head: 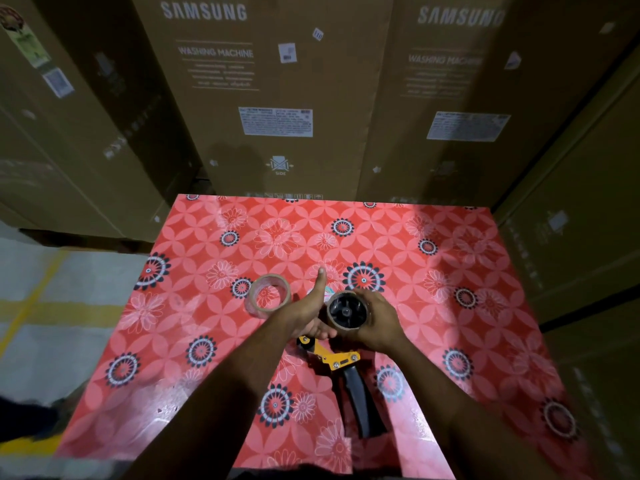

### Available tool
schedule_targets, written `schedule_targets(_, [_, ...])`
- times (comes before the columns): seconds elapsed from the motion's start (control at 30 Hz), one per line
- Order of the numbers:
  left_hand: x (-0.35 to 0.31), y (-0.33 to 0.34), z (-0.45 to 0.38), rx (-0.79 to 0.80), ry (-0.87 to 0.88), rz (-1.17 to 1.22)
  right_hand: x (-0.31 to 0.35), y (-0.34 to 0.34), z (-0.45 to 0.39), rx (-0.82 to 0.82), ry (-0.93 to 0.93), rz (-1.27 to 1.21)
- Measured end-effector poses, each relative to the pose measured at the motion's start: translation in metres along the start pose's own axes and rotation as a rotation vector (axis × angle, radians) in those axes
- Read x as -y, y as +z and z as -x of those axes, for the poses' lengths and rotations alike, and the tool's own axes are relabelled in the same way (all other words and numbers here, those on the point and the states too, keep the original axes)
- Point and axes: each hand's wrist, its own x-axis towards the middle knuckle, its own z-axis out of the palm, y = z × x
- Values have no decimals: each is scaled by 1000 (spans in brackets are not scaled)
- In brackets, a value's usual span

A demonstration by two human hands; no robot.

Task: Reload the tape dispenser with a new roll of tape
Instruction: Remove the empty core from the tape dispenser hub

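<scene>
Your right hand (375,322) grips the empty cardboard core (347,311) on the tape dispenser (341,362), handle twd you; left hand (308,311) open, thumb up; new clear tape roll (267,296) lies flat on bench (467,341) just left of it, nearer left hand.

Tall cardboard boxes (277,98) wall a red floral table (450,271).

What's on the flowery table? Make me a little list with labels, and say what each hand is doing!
table: red flowery cover
new tape roll: clear, lying flat left of the hands
tape dispenser: yellow and black, handle toward the person
old core: brown cardboard ring on the dispenser's black wheel
right hand: fingers curled round the old core
left hand: steadies the dispenser, thumb sticking out
behind: big cardboard boxes
</scene>
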Motion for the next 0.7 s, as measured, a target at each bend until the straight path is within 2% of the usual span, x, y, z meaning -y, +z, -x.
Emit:
schedule_targets(0.1, [0, 0, 1, 6, 3, 18, 3, 2, 2, 27, 3, -25])
schedule_targets(0.23, [1, 1, 1, -11, 8, -12, 9, 7, -1, 0, 97, 14])
schedule_targets(0.5, [1, 0, -1, -44, 21, -29, 4, -2, -4, 75, 3, -18])
schedule_targets(0.6, [1, 0, 0, -50, 20, -9, 6, 4, -2, 21, 83, -17])
schedule_targets(0.7, [2, -2, 1, -34, 6, 17, 2, 2, -3, -17, 51, -22])
